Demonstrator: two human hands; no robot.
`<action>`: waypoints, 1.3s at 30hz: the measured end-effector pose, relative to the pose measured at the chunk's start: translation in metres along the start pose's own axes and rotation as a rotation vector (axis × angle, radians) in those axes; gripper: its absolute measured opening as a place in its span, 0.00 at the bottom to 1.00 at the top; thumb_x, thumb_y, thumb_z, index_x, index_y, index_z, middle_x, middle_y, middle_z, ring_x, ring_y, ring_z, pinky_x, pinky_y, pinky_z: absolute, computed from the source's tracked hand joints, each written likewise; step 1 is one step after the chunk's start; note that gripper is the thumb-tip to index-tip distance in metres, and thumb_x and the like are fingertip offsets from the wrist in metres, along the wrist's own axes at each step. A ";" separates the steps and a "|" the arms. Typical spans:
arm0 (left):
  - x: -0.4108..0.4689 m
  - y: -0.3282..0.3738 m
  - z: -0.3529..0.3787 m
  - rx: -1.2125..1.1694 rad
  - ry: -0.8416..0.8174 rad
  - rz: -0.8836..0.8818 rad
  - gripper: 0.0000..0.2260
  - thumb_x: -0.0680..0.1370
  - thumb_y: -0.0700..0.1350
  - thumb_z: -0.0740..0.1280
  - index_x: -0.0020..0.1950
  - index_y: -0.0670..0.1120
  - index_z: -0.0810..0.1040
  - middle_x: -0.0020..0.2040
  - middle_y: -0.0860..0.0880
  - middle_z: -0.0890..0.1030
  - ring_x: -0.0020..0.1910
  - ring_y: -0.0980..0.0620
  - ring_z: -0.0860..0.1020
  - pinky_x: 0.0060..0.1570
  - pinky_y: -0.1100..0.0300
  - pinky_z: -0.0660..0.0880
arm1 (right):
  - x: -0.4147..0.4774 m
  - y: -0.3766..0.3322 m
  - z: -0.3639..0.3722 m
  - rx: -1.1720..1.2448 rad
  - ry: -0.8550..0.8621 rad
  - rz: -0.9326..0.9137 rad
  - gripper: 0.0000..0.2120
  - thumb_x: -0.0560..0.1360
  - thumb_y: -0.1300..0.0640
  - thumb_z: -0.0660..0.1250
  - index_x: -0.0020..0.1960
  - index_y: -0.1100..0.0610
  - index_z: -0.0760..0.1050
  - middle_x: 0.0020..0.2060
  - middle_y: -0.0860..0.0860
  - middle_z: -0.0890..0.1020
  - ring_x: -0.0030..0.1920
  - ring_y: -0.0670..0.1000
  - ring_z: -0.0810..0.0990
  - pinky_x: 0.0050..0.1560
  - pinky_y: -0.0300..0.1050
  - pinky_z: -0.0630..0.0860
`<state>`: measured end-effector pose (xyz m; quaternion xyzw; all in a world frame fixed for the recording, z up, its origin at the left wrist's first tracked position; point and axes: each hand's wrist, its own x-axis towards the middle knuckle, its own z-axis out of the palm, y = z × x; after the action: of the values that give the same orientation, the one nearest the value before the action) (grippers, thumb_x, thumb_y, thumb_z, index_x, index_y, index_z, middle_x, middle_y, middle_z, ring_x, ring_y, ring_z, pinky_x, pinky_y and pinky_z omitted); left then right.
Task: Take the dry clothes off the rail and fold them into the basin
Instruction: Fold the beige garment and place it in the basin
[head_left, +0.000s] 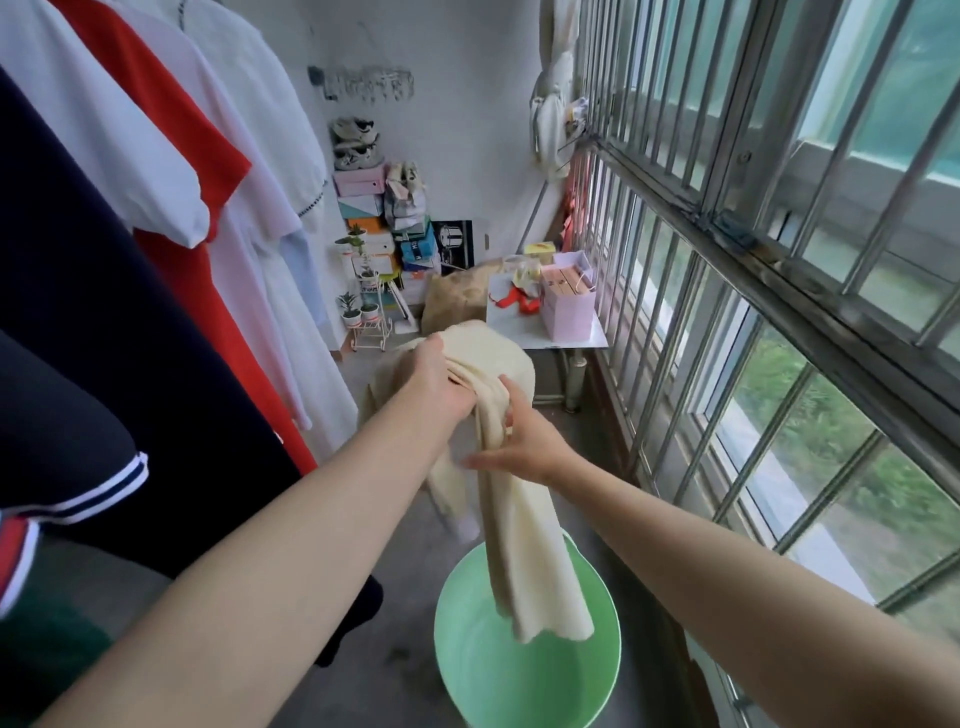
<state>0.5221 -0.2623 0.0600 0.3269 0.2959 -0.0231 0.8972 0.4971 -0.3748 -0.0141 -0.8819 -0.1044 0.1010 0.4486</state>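
We reach both bare arms forward over the concrete floor (400, 545), left arm stretched almost straight and right arm bent in from the side. Our left hand (436, 379) is up at the top of the cream garment (524, 551), with its fingers curled into a bunched fold of the cloth. Just below and beside it, our right hand (524, 441) grips the hanging length, thumb pressed over the front and fingers reaching across behind it. The two hands sit close together, nearly touching.

The garment drapes over and past the left hand, and its long end hangs down above the green basin (462, 654) on the floor. We cannot tell whether the hem touches the bottom. On our left hang a navy garment (104, 312), a red one (208, 150) and white ones (270, 171). Window bars (727, 270) run along our right, and a small surface (566, 340) carries a pink bag (566, 306).
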 end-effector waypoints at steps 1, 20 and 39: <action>-0.004 0.001 0.002 -0.025 -0.002 -0.003 0.15 0.80 0.46 0.61 0.63 0.39 0.72 0.59 0.43 0.77 0.61 0.42 0.74 0.59 0.45 0.71 | 0.001 -0.001 0.004 0.013 0.056 0.000 0.56 0.62 0.49 0.79 0.77 0.51 0.47 0.66 0.50 0.72 0.66 0.53 0.71 0.62 0.46 0.70; 0.003 0.011 -0.044 0.197 -0.197 0.046 0.12 0.76 0.41 0.67 0.59 0.44 0.73 0.49 0.48 0.78 0.51 0.49 0.78 0.48 0.55 0.75 | 0.045 -0.022 -0.030 0.194 0.204 0.067 0.11 0.77 0.58 0.59 0.42 0.62 0.77 0.36 0.54 0.75 0.40 0.51 0.72 0.41 0.44 0.67; 0.015 -0.043 -0.133 1.292 -0.125 0.473 0.41 0.58 0.51 0.78 0.67 0.49 0.65 0.62 0.51 0.75 0.60 0.51 0.75 0.61 0.54 0.73 | 0.048 -0.081 -0.001 1.046 0.110 0.582 0.14 0.76 0.62 0.55 0.32 0.55 0.62 0.22 0.51 0.65 0.22 0.50 0.65 0.29 0.38 0.68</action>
<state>0.4555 -0.2137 -0.0541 0.8499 0.0910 -0.0172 0.5188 0.5362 -0.3155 0.0486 -0.5402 0.2282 0.2120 0.7818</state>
